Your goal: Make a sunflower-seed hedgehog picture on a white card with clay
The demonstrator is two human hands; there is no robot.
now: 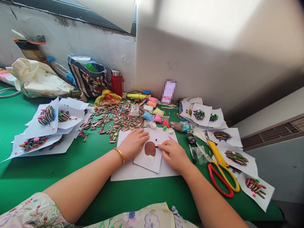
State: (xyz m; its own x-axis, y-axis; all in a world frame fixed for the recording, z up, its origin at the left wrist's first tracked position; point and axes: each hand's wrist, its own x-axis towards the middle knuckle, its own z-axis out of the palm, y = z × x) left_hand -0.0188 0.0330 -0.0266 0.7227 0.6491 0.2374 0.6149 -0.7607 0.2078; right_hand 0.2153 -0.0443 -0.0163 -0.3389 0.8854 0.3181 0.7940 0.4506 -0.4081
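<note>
A small white card point(146, 163) lies on larger white sheets point(123, 172). On it is a flattened brown clay shape point(150, 148) with a pale pointed part point(150, 158) below. A tiny black ball point(156, 139) sits just above the brown shape. My left hand point(134, 144) rests flat on the paper at the card's left edge, fingers stretched out and holding nothing. At the card's right side my right hand point(172, 154) has its fingers drawn together. Their tips touch a small dark piece point(156, 146) beside the brown clay; its exact shape is partly hidden.
Loose sunflower seeds point(123, 115) and coloured clay packets point(148, 116) lie beyond the sheets. Scissors point(223, 177), a yellow cutter point(217, 153) and a black pen point(192, 152) are at right. Cards with seed-covered hedgehogs point(46, 115) are stacked left; more cards point(236, 157) lie right.
</note>
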